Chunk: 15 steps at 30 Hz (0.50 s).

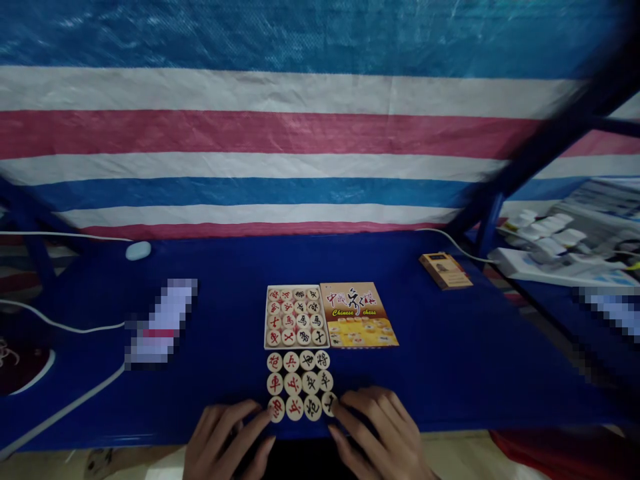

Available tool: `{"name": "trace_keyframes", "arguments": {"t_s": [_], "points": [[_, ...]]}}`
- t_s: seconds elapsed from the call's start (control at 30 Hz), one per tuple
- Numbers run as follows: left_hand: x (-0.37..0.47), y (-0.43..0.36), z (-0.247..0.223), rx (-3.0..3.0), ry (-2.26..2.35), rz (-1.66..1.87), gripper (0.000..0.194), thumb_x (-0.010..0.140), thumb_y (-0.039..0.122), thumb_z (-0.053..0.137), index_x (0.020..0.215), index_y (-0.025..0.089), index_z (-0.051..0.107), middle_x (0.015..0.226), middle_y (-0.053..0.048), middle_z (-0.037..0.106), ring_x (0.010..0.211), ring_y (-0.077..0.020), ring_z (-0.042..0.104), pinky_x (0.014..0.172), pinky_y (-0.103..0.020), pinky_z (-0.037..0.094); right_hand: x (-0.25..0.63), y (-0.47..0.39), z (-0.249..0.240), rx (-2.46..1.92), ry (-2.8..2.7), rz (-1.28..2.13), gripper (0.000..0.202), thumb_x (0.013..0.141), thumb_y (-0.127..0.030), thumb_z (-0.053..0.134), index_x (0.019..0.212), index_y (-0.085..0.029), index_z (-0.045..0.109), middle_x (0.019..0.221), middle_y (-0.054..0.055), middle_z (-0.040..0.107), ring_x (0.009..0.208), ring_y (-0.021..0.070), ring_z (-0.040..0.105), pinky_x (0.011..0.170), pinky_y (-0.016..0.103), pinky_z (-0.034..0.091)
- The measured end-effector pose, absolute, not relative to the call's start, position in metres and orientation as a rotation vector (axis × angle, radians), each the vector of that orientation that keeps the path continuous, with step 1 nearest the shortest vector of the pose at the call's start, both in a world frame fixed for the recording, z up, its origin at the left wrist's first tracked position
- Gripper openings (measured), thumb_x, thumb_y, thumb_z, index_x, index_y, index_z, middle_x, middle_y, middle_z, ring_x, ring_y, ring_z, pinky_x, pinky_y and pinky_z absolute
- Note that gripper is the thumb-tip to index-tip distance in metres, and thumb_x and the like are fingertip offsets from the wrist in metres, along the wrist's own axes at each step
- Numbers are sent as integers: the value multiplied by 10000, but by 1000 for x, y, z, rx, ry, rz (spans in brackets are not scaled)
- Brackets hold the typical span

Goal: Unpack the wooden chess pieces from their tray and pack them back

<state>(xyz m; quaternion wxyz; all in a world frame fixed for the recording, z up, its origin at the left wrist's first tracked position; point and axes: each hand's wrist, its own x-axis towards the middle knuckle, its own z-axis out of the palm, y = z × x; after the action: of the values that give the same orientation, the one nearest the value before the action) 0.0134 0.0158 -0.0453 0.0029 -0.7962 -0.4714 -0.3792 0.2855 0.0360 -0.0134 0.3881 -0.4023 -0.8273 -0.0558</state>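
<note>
Several round chess pieces (293, 383) with red and black characters lie in three rows on the blue table, just below an open white box (267, 319) that holds more pieces. My left hand (230, 440) touches the red piece (276, 409) at the left end of the nearest row, fingers apart. At the right end of that row, my right hand (380, 433) touches a black-lettered piece (329, 404) with its fingertips, fingers spread. The brown and yellow Chinese chess lid (360, 315) lies right of the box.
A blurred-out phone (163, 327) with a white cable is on the left, near a white mouse-like object (138, 251). A small brown box (446, 271) lies at the back right. Power strip (565, 267) and plugs are at the far right, beyond a blue frame.
</note>
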Motion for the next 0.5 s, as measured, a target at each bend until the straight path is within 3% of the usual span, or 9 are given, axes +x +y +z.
{"name": "trace_keyframes", "arguments": {"t_s": [0.5], "points": [[26, 22, -39, -2528, -1414, -1221, 153, 879, 122, 640, 959, 243, 689, 901, -43, 754, 708, -176, 694, 624, -326, 522, 287, 34, -21, -1030, -2068, -195, 101, 862, -133, 670, 915, -208, 713, 891, 29, 767, 789, 183, 680, 736, 361, 527]]}}
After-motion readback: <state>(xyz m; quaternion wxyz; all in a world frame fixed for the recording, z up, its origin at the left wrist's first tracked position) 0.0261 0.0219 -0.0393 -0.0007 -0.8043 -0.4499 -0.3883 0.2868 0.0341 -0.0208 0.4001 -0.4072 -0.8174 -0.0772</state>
